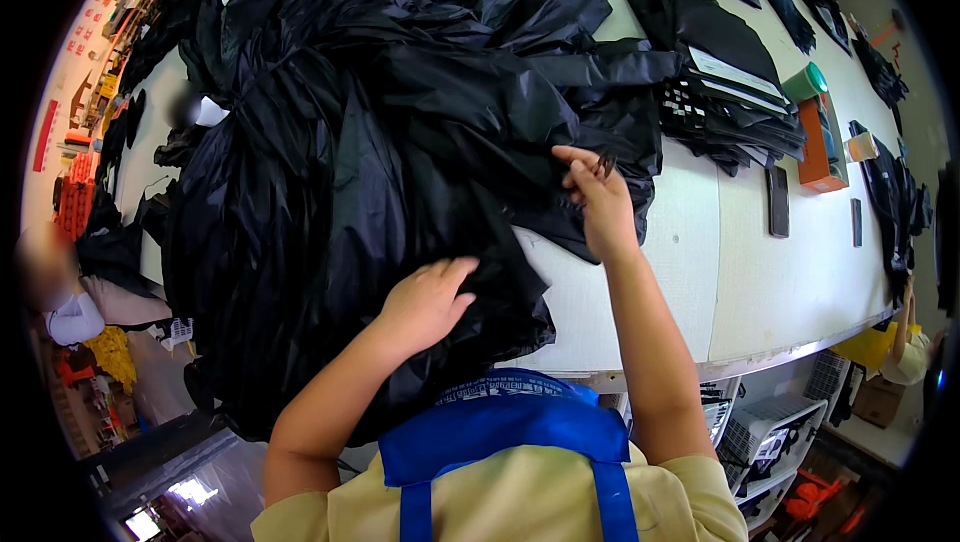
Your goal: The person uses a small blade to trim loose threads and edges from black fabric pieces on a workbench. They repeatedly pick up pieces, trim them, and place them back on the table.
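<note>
A person is working through a heap of black fabric on a white surface. The left hand is pressing flat, open, on the fabric. The right hand is pinching a small dark tool at a fabric edge, apparently trimming; this calls for keeping the cloth taut.

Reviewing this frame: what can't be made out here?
- Head view: the small dark tool in the right hand is too small to identify.
- Left hand: its palm side presses into the black fabric pile, so any grip is hidden.
- Table beneath the pile: covered by fabric.
- Far stacks: bent by the rim.
</note>
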Available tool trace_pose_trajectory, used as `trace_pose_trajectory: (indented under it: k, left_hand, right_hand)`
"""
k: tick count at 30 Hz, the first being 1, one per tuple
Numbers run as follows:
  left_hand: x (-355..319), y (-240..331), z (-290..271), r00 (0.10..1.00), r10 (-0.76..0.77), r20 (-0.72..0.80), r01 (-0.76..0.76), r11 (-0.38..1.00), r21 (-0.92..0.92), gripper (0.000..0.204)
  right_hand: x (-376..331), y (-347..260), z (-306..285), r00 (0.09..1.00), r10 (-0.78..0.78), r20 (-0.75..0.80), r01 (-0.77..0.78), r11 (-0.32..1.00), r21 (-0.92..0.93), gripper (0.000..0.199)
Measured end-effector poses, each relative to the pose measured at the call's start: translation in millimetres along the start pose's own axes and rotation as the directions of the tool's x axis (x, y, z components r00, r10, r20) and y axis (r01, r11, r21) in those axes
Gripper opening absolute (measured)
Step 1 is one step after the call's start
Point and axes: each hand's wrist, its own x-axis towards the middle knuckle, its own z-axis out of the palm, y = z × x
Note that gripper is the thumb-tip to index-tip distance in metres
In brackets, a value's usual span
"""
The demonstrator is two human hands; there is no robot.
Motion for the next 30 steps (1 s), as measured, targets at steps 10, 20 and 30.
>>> trace_pose_trajectory:
  k: [10,20,30]
  left_hand:
    - [40,36,-61,0.768,-0.053,-0.639,-0.195,0.930,-0.311,0.020]
    - [1,10,-97,0.838,-0.427,-0.340,-0.224,0.300,-0.927,0.017]
    - [-12,-11,-85,0.811,-0.574,-0.110,-0.312,-0.266,-0.912,0.020]
  right_hand:
    - [-68,-54,53,0.776,-0.512,0.369,0.616,0.740,-0.268,0.034]
    - [-52,-48,68,0.926,-0.341,0.162,0.378,0.841,-0.387,0.053]
    - [-81,-12,104,0.960,-0.147,0.240,0.183,0.974,-0.134,0.070]
